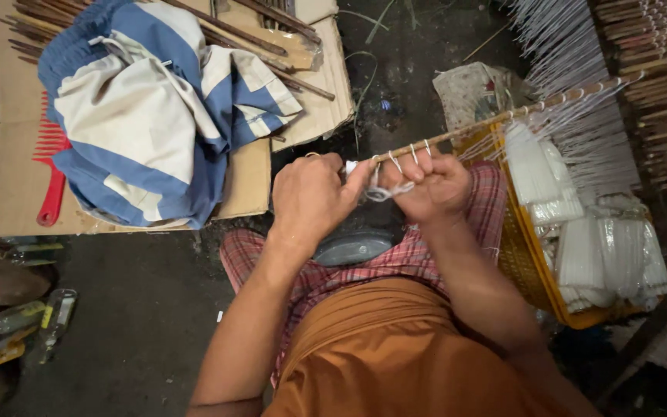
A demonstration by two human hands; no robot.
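Observation:
A thin wooden stick (503,117) runs from my hands up to the right, with white threads looped along it. My right hand (430,185) grips its near end, several thread loops lying over the fingers. My left hand (314,197) pinches the white thread (384,191) at the stick's tip, right beside the right hand. Both hands hover above my lap, which is covered by red checked cloth (333,278).
A yellow basket (520,255) of white thread bundles (580,255) sits at my right. Many threaded sticks (658,85) fill the upper right. Cardboard (9,177) at left holds a blue-and-white cloth (140,108), a red comb (49,185) and brown sticks.

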